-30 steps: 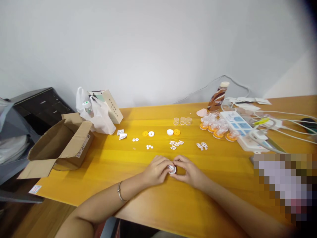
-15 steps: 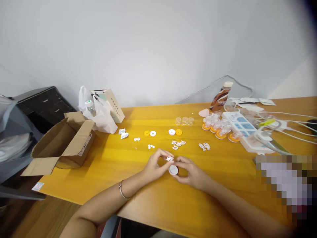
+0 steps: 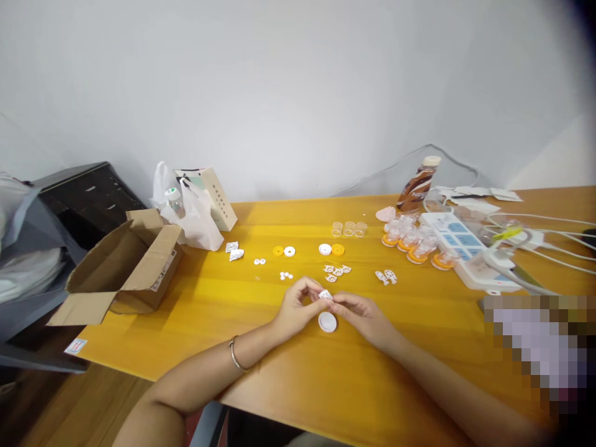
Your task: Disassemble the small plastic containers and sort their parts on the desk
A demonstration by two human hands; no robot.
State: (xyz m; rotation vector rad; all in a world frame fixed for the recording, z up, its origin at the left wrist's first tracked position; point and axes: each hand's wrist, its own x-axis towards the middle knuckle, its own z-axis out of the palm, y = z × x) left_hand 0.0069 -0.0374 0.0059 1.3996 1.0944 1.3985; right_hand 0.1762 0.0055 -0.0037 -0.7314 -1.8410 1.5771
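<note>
Between my two hands is a small white openwork plastic part (image 3: 325,295), pinched by the fingers of my left hand (image 3: 298,310) and my right hand (image 3: 365,316). Fingers cover much of it. Just below, a round white plastic cap (image 3: 327,321) lies on the table, touched by neither palm. Beyond my hands lie several white openwork pieces (image 3: 336,271), with two larger ones (image 3: 385,276) to the right. White and yellow discs (image 3: 331,249) sit farther back, and another pair of discs (image 3: 284,251) is to their left.
Small white buttons (image 3: 285,275) and foil packets (image 3: 234,250) lie left of centre. Clear rings (image 3: 349,229) stand behind. An open cardboard box (image 3: 139,273) and a plastic bag (image 3: 200,217) are at left. Orange-based clear pieces (image 3: 419,245), a bottle (image 3: 419,184) and a power strip (image 3: 465,248) stand right.
My right hand has come off the round white cap, which now lies on the table. Its fingers have moved up to the openwork part in my left hand.
</note>
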